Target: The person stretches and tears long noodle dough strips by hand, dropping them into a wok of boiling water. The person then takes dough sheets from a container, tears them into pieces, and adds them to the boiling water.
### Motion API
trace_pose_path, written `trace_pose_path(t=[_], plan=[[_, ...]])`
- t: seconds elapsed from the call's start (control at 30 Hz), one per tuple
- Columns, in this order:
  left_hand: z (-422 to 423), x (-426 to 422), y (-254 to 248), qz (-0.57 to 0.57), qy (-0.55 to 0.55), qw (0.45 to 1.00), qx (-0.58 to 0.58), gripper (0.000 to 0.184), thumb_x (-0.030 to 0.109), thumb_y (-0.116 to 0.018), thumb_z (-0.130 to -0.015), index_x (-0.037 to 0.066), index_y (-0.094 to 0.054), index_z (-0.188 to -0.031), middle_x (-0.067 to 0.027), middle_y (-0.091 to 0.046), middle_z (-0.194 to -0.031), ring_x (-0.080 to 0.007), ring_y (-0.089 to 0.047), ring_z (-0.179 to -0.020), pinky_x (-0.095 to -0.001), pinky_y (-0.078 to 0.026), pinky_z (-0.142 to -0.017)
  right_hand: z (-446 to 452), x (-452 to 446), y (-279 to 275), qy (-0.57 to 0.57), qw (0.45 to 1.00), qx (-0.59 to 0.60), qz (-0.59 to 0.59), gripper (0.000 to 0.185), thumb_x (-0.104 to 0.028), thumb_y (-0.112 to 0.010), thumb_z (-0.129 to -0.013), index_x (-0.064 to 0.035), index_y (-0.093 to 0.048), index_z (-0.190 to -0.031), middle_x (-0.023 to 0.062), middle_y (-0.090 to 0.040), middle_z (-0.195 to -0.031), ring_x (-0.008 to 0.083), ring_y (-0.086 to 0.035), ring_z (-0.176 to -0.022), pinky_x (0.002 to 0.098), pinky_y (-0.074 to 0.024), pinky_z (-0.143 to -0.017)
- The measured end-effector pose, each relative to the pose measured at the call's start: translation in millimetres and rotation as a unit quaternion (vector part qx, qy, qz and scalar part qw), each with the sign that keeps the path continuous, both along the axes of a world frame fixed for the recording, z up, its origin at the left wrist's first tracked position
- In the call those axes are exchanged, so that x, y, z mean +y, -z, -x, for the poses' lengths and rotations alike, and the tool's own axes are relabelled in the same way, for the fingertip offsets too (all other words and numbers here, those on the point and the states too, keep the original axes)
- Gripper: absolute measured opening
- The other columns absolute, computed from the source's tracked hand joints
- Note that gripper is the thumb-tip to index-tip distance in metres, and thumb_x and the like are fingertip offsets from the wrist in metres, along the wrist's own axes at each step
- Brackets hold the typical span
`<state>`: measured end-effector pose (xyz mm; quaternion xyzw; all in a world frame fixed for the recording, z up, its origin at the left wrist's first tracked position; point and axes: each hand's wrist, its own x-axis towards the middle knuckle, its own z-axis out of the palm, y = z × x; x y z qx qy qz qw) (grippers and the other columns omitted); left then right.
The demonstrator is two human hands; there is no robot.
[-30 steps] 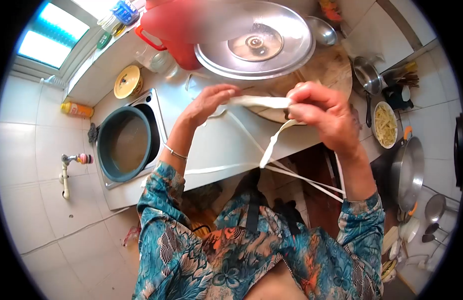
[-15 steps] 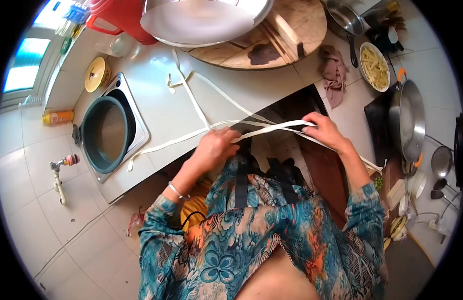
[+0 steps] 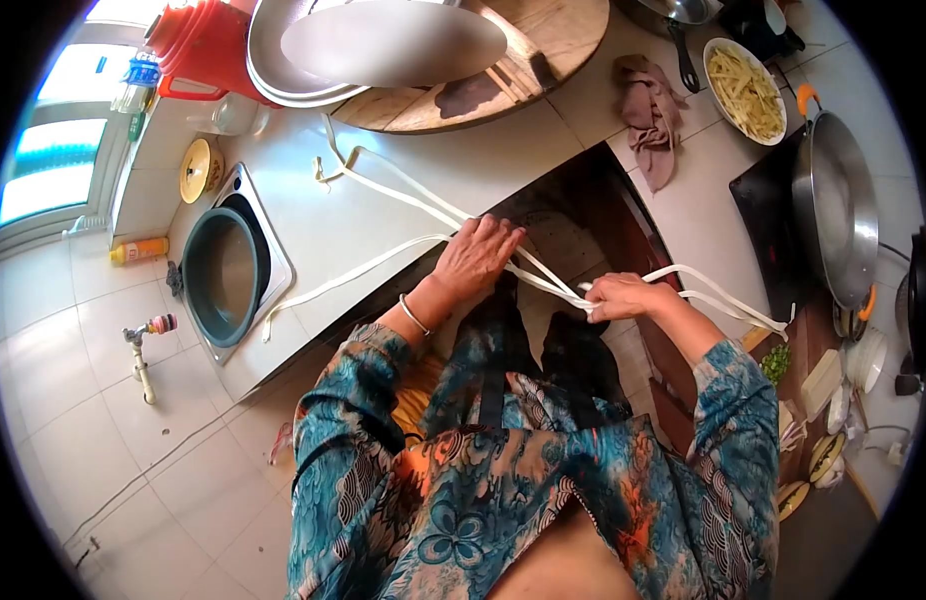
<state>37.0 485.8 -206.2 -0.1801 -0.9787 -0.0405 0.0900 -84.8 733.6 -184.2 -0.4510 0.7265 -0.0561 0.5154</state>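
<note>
Strands [image 3: 571, 293], already stretched long, partly unlifted from left tabletop [image 3: 293, 215]; pinched by fingers of right hand [image 3: 626, 297]; under left hand [image 3: 473, 255], grip unclear.

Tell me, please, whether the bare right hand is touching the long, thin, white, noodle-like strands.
Touching. The head view shows the right hand closed on the white strands, which run into its grip from one side and emerge at the other.

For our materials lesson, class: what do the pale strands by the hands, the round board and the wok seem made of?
Pale strands: probably dough, soft and matte, bending in limp curves. Round board: wood, dull finish, with visible brown grain. Wok: metal, perhaps steel, semi-shiny, showing grey highlights.
</note>
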Motion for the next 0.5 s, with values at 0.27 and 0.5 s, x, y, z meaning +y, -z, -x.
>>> trace_pose_path(t=[0.27, 0.5], plan=[[-12.7, -17.8, -12.3, 0.064, -0.107, 0.992, -0.005, 0.009, 0.015, -0.051, -0.072, 0.008, -0.054, -0.078, -0.0074, -0.052, -0.085, -0.0235, -0.047, -0.09, -0.0341, -0.038, -0.076, -3.9, 35.3, -42.0, 0.144, 0.957, -0.25, -0.027, 0.027, -0.023, -0.062, -0.074, -0.0056, -0.059, -0.095, 0.009, -0.062, -0.075, 0.0268, -0.062, -0.075, 0.0375, -0.0474, -0.068], [-23.3, -52.7, -57.8, 0.02, -0.276, 0.96, 0.04, 0.012, 0.014, -0.062, -0.073, 0.007, -0.054, -0.078, -0.006, -0.054, -0.079, -0.0242, -0.054, -0.075, -0.0366, -0.042, -0.065, 33.7, 67.7, -80.2, 0.038, 0.976, 0.21, 0.043, 0.018, -0.018, -0.058, -0.077, -0.0077, -0.059, -0.092, 0.0182, -0.061, -0.077, 0.0377, -0.059, -0.079, 0.0466, -0.0451, -0.069]])
